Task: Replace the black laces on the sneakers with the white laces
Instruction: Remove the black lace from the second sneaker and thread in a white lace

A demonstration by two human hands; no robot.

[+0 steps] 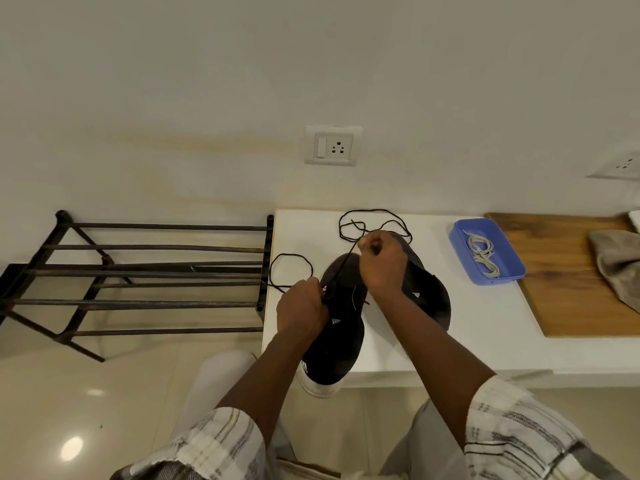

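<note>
Right fingers (pixel 371 244) pinch black lace (pixel 348 258) | left fingers (pixel 313 287) pinch lace at sneaker (pixel 341 341)

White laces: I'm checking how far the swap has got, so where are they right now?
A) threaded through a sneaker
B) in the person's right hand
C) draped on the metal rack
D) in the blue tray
D: the white laces lie loosely coiled inside the blue tray on the white table.
</note>
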